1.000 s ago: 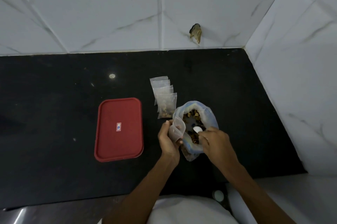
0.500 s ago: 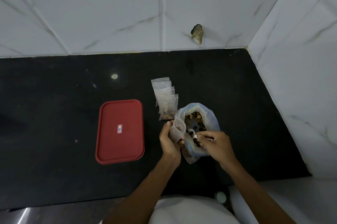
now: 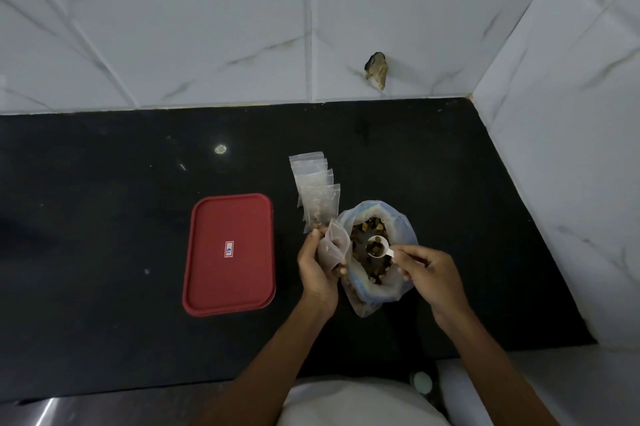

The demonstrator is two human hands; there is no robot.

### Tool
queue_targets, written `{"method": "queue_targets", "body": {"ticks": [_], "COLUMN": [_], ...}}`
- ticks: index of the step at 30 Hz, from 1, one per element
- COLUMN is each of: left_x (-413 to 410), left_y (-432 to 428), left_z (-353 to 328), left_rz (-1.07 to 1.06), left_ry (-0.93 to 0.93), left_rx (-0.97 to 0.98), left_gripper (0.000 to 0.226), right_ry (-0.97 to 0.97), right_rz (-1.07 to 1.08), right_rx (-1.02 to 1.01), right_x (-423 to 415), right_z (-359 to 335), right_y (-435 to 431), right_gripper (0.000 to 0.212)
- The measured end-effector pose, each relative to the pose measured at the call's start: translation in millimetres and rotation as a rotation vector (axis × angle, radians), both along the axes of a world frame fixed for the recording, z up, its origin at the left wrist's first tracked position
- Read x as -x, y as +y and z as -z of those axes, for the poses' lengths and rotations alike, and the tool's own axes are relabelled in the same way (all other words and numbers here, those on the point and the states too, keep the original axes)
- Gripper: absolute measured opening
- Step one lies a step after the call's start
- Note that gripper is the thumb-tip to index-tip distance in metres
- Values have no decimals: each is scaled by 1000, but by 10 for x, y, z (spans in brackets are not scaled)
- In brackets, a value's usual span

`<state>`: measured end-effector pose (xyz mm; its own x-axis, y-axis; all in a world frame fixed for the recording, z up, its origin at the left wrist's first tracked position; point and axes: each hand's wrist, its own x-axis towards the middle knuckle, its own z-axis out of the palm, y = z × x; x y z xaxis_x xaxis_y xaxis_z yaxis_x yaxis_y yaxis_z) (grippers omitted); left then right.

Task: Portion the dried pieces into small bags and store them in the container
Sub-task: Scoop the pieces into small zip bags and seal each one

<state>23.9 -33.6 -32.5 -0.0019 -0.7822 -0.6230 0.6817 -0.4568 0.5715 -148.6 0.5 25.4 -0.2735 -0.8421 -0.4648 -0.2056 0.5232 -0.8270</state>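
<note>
A big clear plastic bag [image 3: 401,228] of brown dried pieces stands open on the black counter [image 3: 450,183]. My left hand [image 3: 317,269] grips a small empty zip bag [image 3: 334,245] right beside its left rim. My right hand [image 3: 433,276] pinches the handle of a small white scoop [image 3: 378,247], which carries dried pieces above the big bag's mouth. A row of several small zip bags [image 3: 317,193] lies just behind, the nearest one showing pieces inside. The red-lidded container [image 3: 230,254] sits closed to the left.
White tiled walls close the counter at the back and on the right. A dark chipped spot [image 3: 376,70] marks the back wall. The counter's front edge runs near my body, with a small round pale object [image 3: 422,382] beside it.
My right hand has lifted the scoop out of the big bag, now loaded with pieces, and drawn back to the right. The left hand keeps the small bag in place.
</note>
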Motion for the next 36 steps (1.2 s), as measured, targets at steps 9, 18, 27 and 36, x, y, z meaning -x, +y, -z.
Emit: {"method": "queue_targets", "body": {"ticks": [9, 18, 27, 36], "left_x": [-7, -14, -6, 40], "left_y": [-42, -56, -258, -305], "left_z": [-53, -149, -326, -404], "left_rz": [43, 92, 72, 63], "left_ry": [-29, -85, -23, 179], "left_rx": [33, 75, 102, 25], "left_gripper": [38, 42, 34, 47], "right_ry": [-66, 389, 911, 1098], "right_rz": [26, -205, -572, -557], "right_rx": [140, 307, 618, 854], "right_x": [-146, -505, -628, -556], "right_z": [-471, -579, -626, -565], "right_y": [-35, -94, -192, -175], "right_gripper": [14, 13, 21, 48]}}
